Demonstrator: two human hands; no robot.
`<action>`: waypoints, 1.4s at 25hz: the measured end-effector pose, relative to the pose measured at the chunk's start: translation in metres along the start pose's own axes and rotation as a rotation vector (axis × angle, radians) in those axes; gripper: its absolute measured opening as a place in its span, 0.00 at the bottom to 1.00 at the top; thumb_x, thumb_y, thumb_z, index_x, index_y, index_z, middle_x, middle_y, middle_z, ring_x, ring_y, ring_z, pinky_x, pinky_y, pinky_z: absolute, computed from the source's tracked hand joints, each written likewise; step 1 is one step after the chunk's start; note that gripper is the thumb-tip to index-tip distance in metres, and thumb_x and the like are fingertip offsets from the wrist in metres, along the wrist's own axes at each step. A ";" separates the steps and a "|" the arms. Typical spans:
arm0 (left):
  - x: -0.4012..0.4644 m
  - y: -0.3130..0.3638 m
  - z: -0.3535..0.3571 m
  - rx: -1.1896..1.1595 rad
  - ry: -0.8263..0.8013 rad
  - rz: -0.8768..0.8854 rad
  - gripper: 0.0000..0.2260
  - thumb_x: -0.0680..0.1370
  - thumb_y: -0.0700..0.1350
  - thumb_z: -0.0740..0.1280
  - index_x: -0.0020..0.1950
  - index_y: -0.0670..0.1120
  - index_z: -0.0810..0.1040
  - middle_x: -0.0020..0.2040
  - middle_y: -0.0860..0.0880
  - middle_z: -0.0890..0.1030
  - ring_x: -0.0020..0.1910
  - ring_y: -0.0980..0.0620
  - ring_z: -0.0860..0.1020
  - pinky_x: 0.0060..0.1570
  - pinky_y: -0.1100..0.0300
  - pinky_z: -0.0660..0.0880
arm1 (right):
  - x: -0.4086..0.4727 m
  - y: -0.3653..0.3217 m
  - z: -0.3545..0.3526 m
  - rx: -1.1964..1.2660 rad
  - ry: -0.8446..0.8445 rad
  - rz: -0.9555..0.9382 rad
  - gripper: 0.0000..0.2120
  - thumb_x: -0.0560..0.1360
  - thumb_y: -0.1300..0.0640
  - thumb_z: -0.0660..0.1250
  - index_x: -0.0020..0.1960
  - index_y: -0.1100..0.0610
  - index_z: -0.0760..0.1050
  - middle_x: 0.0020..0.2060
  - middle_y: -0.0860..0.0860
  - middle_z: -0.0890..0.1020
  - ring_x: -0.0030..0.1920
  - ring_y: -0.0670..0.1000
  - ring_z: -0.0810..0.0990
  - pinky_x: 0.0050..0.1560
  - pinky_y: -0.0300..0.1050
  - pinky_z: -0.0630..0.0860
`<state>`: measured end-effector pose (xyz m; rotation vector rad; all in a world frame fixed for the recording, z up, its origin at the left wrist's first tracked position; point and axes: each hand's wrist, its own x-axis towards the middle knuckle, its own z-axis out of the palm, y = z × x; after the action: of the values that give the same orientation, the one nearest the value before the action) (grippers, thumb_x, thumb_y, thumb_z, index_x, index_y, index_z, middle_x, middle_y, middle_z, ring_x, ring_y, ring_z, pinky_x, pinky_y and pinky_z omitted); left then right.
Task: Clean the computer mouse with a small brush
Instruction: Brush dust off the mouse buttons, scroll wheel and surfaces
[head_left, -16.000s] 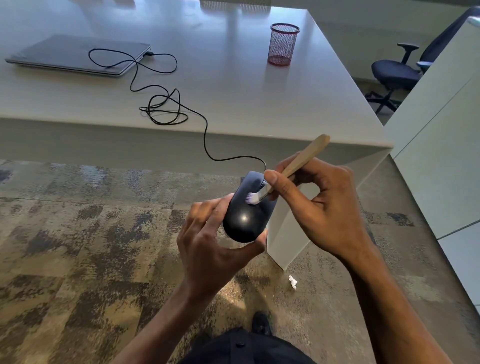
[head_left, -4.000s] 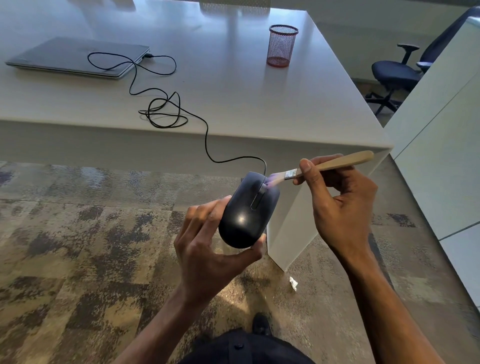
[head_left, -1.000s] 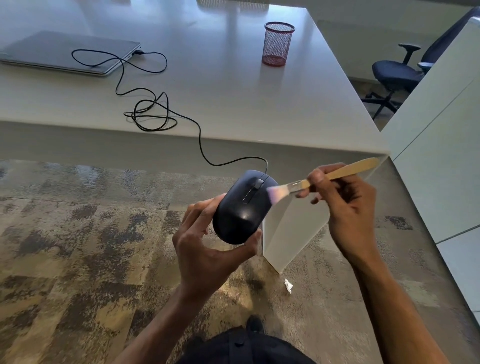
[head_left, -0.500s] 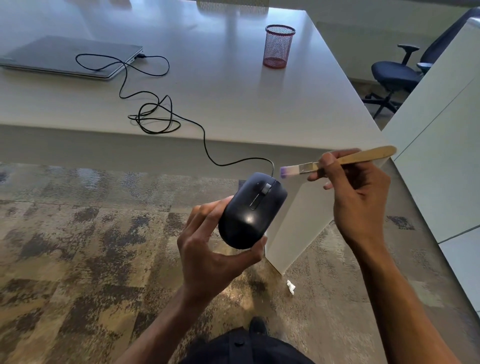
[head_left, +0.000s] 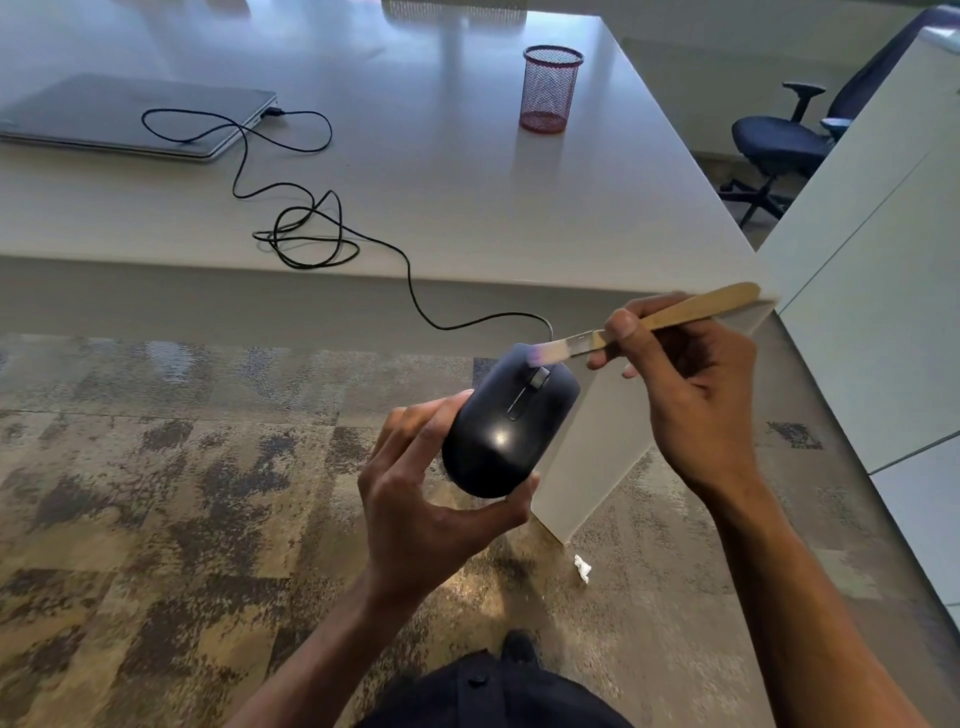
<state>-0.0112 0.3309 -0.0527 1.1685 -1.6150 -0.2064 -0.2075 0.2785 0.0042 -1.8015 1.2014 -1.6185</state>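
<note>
Carpet below, desk (head_left: 467, 171) beyond: left hand (head_left: 431, 499) is gripping mouse (head_left: 511, 421) tilted up off the desk, exposing its wheel, while right hand (head_left: 691, 384), pinching brush (head_left: 644, 325), is sweeping bristles across the front edge.

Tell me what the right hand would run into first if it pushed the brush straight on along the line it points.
The right hand aims the brush leftward; its bristles already sit at the front of the mouse, just above the scroll wheel. So the mouse comes first, though contact is hard to judge.
</note>
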 end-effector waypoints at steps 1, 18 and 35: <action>0.000 0.000 0.000 0.001 0.000 -0.002 0.29 0.65 0.57 0.74 0.58 0.39 0.78 0.54 0.50 0.79 0.51 0.53 0.76 0.50 0.69 0.71 | -0.001 -0.001 0.002 -0.046 0.016 0.015 0.06 0.80 0.54 0.65 0.50 0.54 0.79 0.39 0.41 0.84 0.42 0.42 0.85 0.42 0.31 0.77; -0.004 -0.009 -0.006 0.096 0.016 -0.045 0.31 0.65 0.60 0.72 0.58 0.38 0.79 0.53 0.46 0.81 0.52 0.54 0.74 0.52 0.71 0.70 | -0.030 -0.032 0.028 -0.078 -0.100 -0.094 0.05 0.78 0.56 0.66 0.46 0.56 0.79 0.39 0.43 0.82 0.38 0.44 0.84 0.39 0.42 0.81; -0.011 -0.012 -0.014 0.109 0.025 0.009 0.30 0.66 0.59 0.73 0.57 0.37 0.79 0.51 0.44 0.82 0.49 0.51 0.77 0.47 0.63 0.74 | -0.025 -0.025 0.037 0.161 -0.215 0.017 0.05 0.79 0.60 0.65 0.46 0.58 0.79 0.38 0.47 0.84 0.40 0.45 0.84 0.44 0.33 0.77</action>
<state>0.0059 0.3389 -0.0615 1.2417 -1.6257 -0.0983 -0.1635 0.3043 0.0012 -1.8044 0.9598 -1.4257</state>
